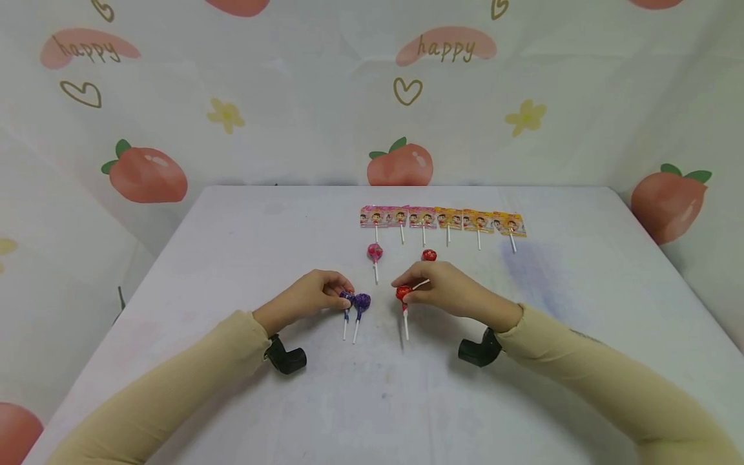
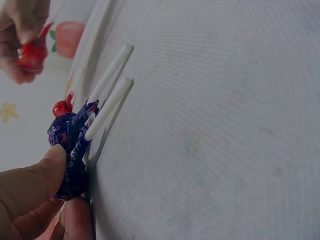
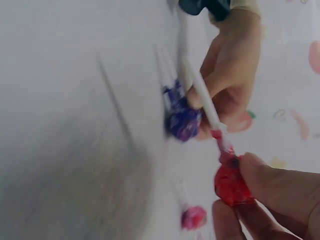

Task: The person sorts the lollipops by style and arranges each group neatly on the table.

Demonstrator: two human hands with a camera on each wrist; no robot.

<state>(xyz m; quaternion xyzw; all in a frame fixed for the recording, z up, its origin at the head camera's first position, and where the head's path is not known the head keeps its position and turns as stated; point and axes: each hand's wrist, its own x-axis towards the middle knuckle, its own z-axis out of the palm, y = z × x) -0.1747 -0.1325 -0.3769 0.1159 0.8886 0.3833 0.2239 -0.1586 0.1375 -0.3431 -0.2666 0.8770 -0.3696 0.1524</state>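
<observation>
Near the middle of the table, my left hand (image 1: 308, 296) pinches a purple-wrapped lollipop (image 2: 74, 181) by its head between thumb and fingers. A second purple lollipop (image 1: 362, 301) lies right beside it, both white sticks pointing toward me. My right hand (image 1: 450, 289) holds a red lollipop (image 3: 231, 181) by the head, its stick hanging down just above the table. Behind that hand lies another red lollipop (image 1: 429, 255), its stick partly hidden by the hand. A pink lollipop (image 1: 375, 252) lies farther back, between the hands.
Along the back of the white table (image 1: 279, 226) runs a row of lollipops in flat packets, the pink packets (image 1: 422, 217) on the left and the orange packets (image 1: 479, 221) on the right. A printed cloth (image 1: 314, 97) hangs behind the table. Dark wrist mounts (image 1: 480, 351) sit under both forearms.
</observation>
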